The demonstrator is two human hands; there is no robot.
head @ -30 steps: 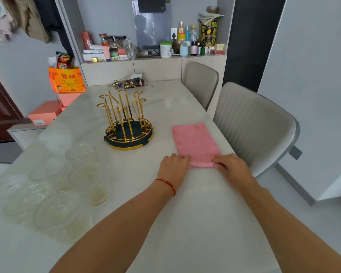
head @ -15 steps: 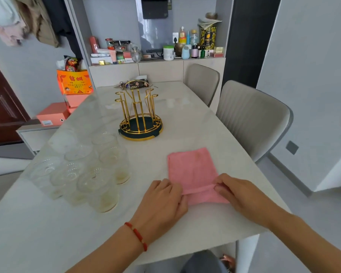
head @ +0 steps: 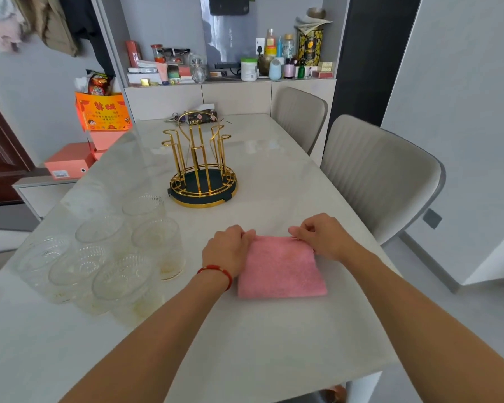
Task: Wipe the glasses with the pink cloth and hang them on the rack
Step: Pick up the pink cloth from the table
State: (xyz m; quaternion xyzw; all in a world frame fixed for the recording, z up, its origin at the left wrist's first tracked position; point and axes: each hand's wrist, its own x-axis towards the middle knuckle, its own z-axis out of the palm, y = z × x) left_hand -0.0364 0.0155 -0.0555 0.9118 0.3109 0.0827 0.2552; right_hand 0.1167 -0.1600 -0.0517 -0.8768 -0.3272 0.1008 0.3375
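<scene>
The pink cloth (head: pixel 281 267) lies folded flat on the white marble table (head: pixel 274 344). My left hand (head: pixel 229 250) pinches its far left corner, and my right hand (head: pixel 322 235) pinches its far right corner. Several clear ribbed glasses (head: pixel 105 257) stand upright in a cluster at the left of the table. The gold wire rack (head: pixel 201 167) on its dark round base stands behind the cloth at the table's middle, with nothing hanging on it.
Two grey chairs (head: pixel 373 175) stand along the table's right edge. A dark packet and keys (head: pixel 198 117) lie at the far end. Orange boxes (head: pixel 70 161) sit left of the table. A cluttered counter (head: pixel 230 71) runs along the back wall.
Both hands carried the cloth's near edge away from me and folded it over onto the far edge. The camera view also shifted back from the table.
</scene>
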